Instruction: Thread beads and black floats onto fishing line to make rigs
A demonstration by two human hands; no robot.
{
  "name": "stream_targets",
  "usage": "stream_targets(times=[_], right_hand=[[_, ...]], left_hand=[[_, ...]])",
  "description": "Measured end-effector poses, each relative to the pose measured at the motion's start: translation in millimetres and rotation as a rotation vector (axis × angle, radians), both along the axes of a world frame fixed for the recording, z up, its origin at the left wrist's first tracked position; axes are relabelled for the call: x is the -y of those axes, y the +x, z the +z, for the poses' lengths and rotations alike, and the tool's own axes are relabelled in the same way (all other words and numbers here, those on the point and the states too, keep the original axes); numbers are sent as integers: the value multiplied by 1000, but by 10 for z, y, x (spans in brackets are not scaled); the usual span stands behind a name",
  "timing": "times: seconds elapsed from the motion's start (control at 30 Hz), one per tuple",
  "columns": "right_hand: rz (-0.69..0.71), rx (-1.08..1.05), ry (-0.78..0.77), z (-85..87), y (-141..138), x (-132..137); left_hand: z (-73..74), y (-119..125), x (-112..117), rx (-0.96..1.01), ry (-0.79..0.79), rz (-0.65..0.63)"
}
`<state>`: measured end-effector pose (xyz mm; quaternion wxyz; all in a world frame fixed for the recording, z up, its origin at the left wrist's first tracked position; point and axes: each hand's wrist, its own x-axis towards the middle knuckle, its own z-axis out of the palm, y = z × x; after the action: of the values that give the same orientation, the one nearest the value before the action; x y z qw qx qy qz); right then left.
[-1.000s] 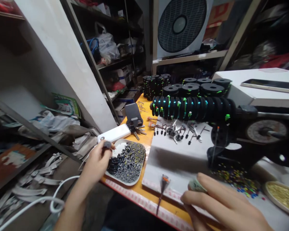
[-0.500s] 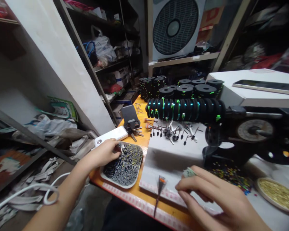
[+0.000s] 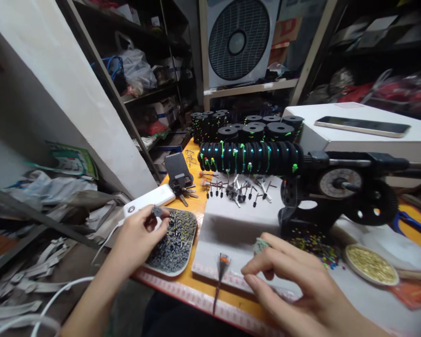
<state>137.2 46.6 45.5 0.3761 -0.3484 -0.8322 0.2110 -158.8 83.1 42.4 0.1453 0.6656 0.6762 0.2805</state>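
My left hand [image 3: 136, 236] hovers over the left end of a white tray [image 3: 186, 256] full of small grey-black pieces. Its thumb and fingers pinch one small dark piece [image 3: 157, 211] lifted from the heap. My right hand [image 3: 298, 290] rests low on a white sheet [image 3: 231, 224], fingers curled, with a small greenish object [image 3: 260, 244] held at the fingertips. A thin dark bundle with an orange tip [image 3: 221, 264] lies just left of that hand.
A row of black spools with green marks [image 3: 249, 157] sits on a black winding machine [image 3: 337, 192]. Small black pins [image 3: 235, 189] lie behind the sheet. A white power bank [image 3: 149, 200], a phone stand with keys [image 3: 177, 171], a brass dish [image 3: 370, 264] and a white box bearing a phone [image 3: 361, 126] surround the work.
My left hand dipped into the tray and rose again pinching a small dark piece. My right hand slid left along the sheet toward the bundle. The view shifted right.
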Motion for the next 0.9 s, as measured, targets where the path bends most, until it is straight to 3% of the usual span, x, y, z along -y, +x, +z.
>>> stream_targets(times=[0.1,0.2,0.3,0.47,0.6,0.73,0.9], right_hand=[[14,-11,-5,15,-15,5],[34,-52,1,29,-45,8],[35,-63,-16,55,-66,23],[10,-30,-31,84,-47,54],[70,-40,-68,85,-15,69],[164,-117,-87,105,-20,62],[165,-181,-69,98,-45,21]], left_hand=[[-86,360,281,247,11,-53],[-208,712,505,936,-44,-74],[-275,963,624,1229,-62,-1],[-257,1123,701,1278,-59,84],[-210,1169,749,1253,-117,144],[-197,1220,759,1224,-132,77],[-269,1264,732,1205,-81,3]])
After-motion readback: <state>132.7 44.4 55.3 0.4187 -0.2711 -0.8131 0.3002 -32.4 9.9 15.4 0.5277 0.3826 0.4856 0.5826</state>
